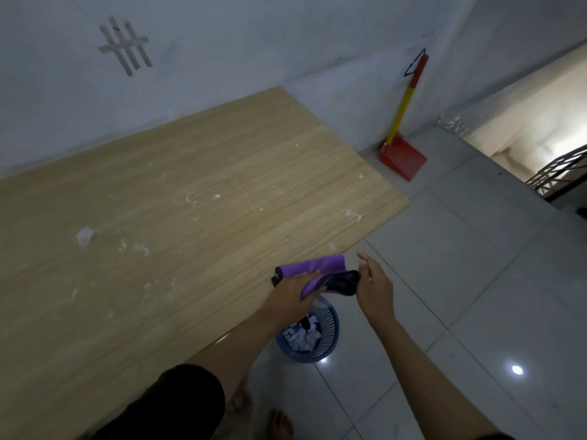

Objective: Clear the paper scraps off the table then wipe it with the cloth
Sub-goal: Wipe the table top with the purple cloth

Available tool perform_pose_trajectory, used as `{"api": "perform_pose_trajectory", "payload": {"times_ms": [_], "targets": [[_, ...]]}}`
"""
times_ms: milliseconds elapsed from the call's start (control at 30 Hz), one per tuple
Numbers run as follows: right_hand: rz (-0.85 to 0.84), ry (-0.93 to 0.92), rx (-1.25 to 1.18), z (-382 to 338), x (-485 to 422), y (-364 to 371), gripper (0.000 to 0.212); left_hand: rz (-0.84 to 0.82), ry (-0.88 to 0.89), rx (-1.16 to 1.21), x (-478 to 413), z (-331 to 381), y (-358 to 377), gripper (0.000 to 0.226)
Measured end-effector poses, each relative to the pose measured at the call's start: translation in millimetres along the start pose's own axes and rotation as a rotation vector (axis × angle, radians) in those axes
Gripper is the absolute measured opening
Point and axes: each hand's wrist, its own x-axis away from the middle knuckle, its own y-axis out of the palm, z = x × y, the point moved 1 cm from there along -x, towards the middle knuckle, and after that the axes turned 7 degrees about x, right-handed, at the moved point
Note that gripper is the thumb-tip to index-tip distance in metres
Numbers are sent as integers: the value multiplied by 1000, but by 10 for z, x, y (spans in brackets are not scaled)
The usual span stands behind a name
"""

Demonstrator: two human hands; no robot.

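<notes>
Two hands are busy at the table's near edge, both on or next to the purple cloth (pixel 317 267). Left hand (pixel 293 293) is closed down over the cloth, fingers gripping the fabric where it bunches up, with the flatter part of the cloth sticking out past the fingertips onto the table (pixel 190 192). Right hand (pixel 373 285) sits just to the right of it, off the table edge and over the floor, fingers loosely spread and mostly open; its thumb side looks like it's touching the dark end of the cloth that hangs between the two hands, but I honestly can't tell if it's pinching it or just resting against it. Straight below both hands, down on the tiled floor, there's a blue basket (pixel 330 336) with a pile of white scraps inside. Plenty of scraps (pixel 85 235) are still on the table though, well off to the left of the left hand and further out ahead of it, mostly tiny white flecks plus one bigger crumpled bit far left. Way out past the right hand, against the wall, a red dustpan (pixel 402 158) with a yellow and red handle leans upright. A bare foot (pixel 281 423) shows near the bottom, under the right forearm.
</notes>
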Motion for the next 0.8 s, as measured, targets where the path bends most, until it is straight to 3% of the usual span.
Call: {"api": "perform_pose_trajectory", "payload": {"times_ms": [200,300,400,533,633,800], "targets": [[12,-1,-40,38,94,-65,34,-70,23,76,29,101,-39,34],[17,-10,-39,45,141,-64,34,-20,54,117,73,140,-67,30],[17,-34,-30,0,176,-49,33,144,49,183,134,241,-182,22],[-20,-96,-36,-159,220,10,33,489,-22,267,290,223,-581,22],[-99,-157,-37,-299,235,134,35,710,-63,203,526,56,-996,25],[-288,-239,63,-528,279,481,40,819,-271,-14,1037,-564,-1512,31]]}}
